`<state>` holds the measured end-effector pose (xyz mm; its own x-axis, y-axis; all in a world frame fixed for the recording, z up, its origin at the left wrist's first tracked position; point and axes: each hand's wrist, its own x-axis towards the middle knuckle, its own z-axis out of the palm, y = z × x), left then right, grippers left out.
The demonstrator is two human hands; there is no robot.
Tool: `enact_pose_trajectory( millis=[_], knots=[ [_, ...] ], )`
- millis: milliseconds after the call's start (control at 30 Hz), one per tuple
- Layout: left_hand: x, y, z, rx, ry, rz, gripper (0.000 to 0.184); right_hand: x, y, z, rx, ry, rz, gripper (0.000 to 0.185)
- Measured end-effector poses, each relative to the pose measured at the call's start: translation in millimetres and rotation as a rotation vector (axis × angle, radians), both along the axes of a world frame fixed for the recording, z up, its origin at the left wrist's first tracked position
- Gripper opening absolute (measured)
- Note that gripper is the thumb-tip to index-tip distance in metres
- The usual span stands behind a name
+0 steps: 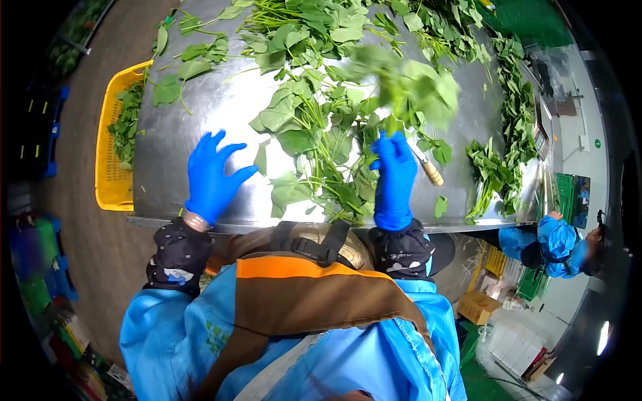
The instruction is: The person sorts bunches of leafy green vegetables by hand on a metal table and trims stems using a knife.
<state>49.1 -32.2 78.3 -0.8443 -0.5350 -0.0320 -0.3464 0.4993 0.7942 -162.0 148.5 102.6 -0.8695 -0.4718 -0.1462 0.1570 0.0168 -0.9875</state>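
Note:
My right hand (394, 177), in a blue glove, is closed around the stems of a bunch of leafy greens (414, 90). The bunch is held up above the metal table, its leaves blurred by motion. My left hand (215, 175), gloved in blue too, hovers over the table's left part with fingers spread and nothing in it. Between my hands lies a loose pile of leafy stems (314, 134). Just right of my right hand, a knife with a wooden handle (433, 172) rests on the table, its blade partly hidden by the hand and leaves.
A yellow crate (107, 157) with greens inside stands against the table's left edge. More greens (301, 20) cover the far side. Bundled greens (491, 170) lie along the right. Another person (558, 240) in blue is beyond the right end, near a cardboard box (478, 306).

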Motion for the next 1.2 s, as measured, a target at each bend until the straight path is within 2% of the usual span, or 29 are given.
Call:
enact_pose_trajectory(
  millis=[33,100,133,167,233,267,300,367,400,433,467,500,533,567,633,667,700,767,800,833,900,967,1033,1067,1100,1167,1200],
  knots=[
    [-9.6,7.4,11.7,0.191,0.065,-0.017,0.043,16.1,-8.9,5.8,0.002,-0.019,0.072,0.017],
    [-26.7,22.4,30.1,0.565,0.207,-0.042,0.052,41.5,-20.8,1.6,0.030,-0.070,0.492,0.020],
    [-35.2,22.4,22.7,0.978,0.195,-0.211,0.055,52.4,-26.4,-12.1,0.105,0.025,0.638,0.018],
    [-45.7,31.4,-5.8,1.398,0.433,-0.185,0.049,49.7,-30.2,-13.0,0.101,0.231,0.725,0.016],
    [-46.9,23.3,-36.1,1.610,0.542,-0.033,0.043,16.8,-36.5,-3.2,0.170,-0.134,0.545,0.016],
    [-44.8,26.5,-35.9,1.546,0.547,0.147,0.041,-3.0,-38.6,-12.4,0.200,-0.104,0.403,0.019],
    [-45.2,26.2,-43.1,1.598,0.548,0.128,0.041,-22.1,-39.1,-33.8,0.277,0.057,0.326,0.020],
    [-46.6,20.7,-59.7,1.688,0.553,0.084,0.041,-40.5,-43.4,-72.3,0.483,0.409,0.369,0.026],
    [-56.3,25.6,-51.8,1.781,0.568,0.149,0.041,-36.7,-47.0,-85.4,0.627,0.509,0.450,0.028],
    [-66.5,26.1,-55.6,1.808,0.602,0.079,0.042,-30.7,-52.5,-94.9,0.772,0.612,0.528,0.031],
    [-73.8,25.5,-57.4,1.725,0.593,0.102,0.042,-29.9,-55.8,-97.3,0.877,0.544,0.623,0.033],
    [-78.6,25.7,-60.3,1.647,0.582,0.128,0.043,-32.4,-57.6,-97.7,0.918,0.512,0.608,0.032],
    [-76.3,24.3,-67.6,1.589,0.512,0.187,0.043,-34.9,-55.2,-93.1,0.823,0.463,0.542,0.032],
    [-74.3,23.1,-78.7,1.610,0.470,0.217,0.043,-37.5,-53.4,-87.5,0.729,0.412,0.482,0.032],
    [-65.9,21.7,-107.0,1.649,0.357,0.277,0.043,-35.0,-55.8,-74.7,0.823,0.477,0.500,0.030],
    [-60.2,24.0,-111.8,1.173,0.318,0.016,0.044,-32.6,-56.3,-71.0,0.868,0.504,0.503,0.029],
    [-59.7,25.3,-116.2,1.292,0.308,0.107,0.043,-29.3,-55.0,-78.6,0.872,0.539,0.558,0.029],
    [-63.8,28.4,-91.7,1.529,0.291,0.296,0.042,-20.5,-53.5,-93.2,0.882,0.613,0.670,0.029],
    [-62.0,28.4,-85.9,1.510,0.292,0.281,0.042,-22.5,-50.9,-89.5,0.820,0.582,0.705,0.027],
    [-60.1,25.5,-82.3,1.557,0.304,0.302,0.042,-24.9,-47.6,-82.9,0.650,0.457,0.605,0.027],
    [-44.2,24.8,-100.6,0.835,0.484,0.017,0.042,-36.1,-43.1,-69.9,0.294,0.222,0.398,0.029],
    [-44.0,10.8,-45.5,1.283,0.435,0.362,0.039,-43.4,-37.7,-43.0,0.413,0.387,0.303,0.032],
    [-44.1,0.5,-25.0,1.301,0.531,0.311,0.039,-49.1,-36.5,-15.8,0.233,0.324,0.112,0.030],
    [-48.3,-3.7,-24.7,1.355,0.671,0.240,0.039,-53.9,-36.9,-2.2,0.083,0.354,-0.016,0.027],
    [-50.9,-4.9,-23.7,1.372,0.722,0.194,0.039,-60.6,-37.2,8.9,0.047,0.416,-0.045,0.024],
    [-61.2,-4.1,-5.7,1.441,0.742,0.172,0.038,-65.7,-38.4,26.3,0.044,0.711,-0.112,0.022],
    [-65.7,-3.7,1.9,1.431,0.738,0.134,0.037,-66.5,-36.7,39.8,0.030,0.757,-0.127,0.021]
  ],
)
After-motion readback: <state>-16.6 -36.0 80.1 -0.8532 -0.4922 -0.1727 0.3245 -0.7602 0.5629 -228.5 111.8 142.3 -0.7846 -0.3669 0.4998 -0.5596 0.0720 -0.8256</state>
